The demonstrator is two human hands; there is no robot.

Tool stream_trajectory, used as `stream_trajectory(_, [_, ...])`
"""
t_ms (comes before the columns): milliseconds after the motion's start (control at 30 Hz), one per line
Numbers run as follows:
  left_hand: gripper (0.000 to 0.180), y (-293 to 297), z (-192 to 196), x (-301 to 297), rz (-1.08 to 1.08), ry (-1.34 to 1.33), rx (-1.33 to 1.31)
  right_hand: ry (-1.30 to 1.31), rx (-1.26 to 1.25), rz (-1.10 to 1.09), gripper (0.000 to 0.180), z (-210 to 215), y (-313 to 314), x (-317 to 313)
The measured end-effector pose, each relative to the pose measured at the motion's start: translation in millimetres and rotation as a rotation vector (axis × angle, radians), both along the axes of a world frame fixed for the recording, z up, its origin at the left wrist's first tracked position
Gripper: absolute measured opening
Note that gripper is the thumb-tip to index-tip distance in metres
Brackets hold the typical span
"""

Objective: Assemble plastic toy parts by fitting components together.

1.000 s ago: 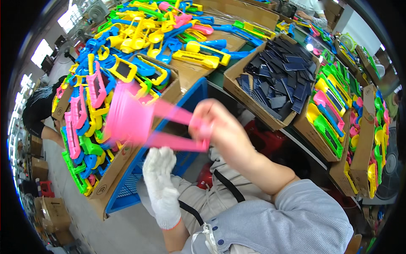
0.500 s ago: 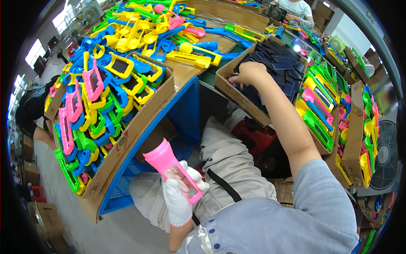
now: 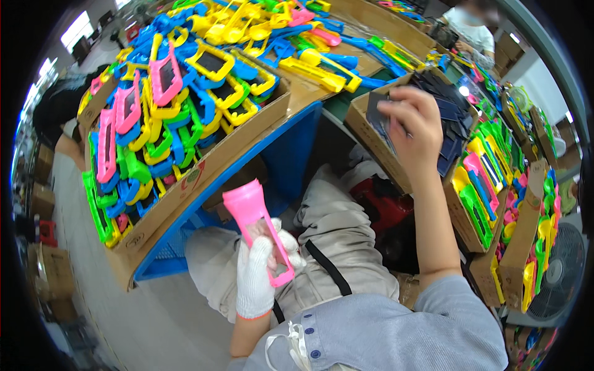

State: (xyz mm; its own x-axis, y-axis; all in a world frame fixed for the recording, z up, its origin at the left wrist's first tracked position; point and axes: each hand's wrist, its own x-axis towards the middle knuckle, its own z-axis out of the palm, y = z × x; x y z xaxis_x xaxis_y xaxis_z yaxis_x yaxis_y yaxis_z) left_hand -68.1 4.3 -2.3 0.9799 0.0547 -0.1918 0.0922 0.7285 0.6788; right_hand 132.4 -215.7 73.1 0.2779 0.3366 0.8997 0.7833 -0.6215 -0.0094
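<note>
in the head view, a pink plastic frame (image 3: 247, 201) is held above the lap by the left hand (image 3: 255, 278), which is covered by a white glove. the gloved fingers are curled around the lower, windowed part of the frame, and its flared end is pointed away from the body, up and to the left. the bare right hand (image 3: 416, 128) is raised over the near side of a cardboard box (image 3: 385, 151) heaped with dark flat panels (image 3: 450, 133). its fingers are partly bent and spread a little; one dark panel is seen right at the fingertips (whether it is gripped or merely lies behind them cannot be told). to the left, a larger carton (image 3: 216, 166) is filled with frames in yellow, blue, green and pink, many with dark panels in their windows, and a blue crate (image 3: 297, 145) is seen beneath its near side. more coloured pieces (image 3: 232, 28) are piled beyond it. to the right of the panels, another carton (image 3: 456, 207) is packed with coloured frames. at the upper right, another person (image 3: 467, 28) is seen.
</note>
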Motion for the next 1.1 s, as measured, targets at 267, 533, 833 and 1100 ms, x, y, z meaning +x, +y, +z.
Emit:
stream_trajectory(267, [0.032,-19,46,22,0.096,-0.003,0.242,-0.055,-0.024,0.457,0.034,-41,54,-78])
stream_trajectory(533, [0.051,-10,35,21,-0.019,0.066,0.356,1.547,0.664,1.017,0.037,-75,72,-94])
stream_trajectory(833, [0.028,-9,9,30,-0.049,0.085,0.318,1.763,0.653,0.896,0.032,-84,70,-96])
stream_trajectory(1100, [0.035,-16,4,27,0.033,0.153,0.352,1.854,0.579,0.931,0.025,-85,71,-96])
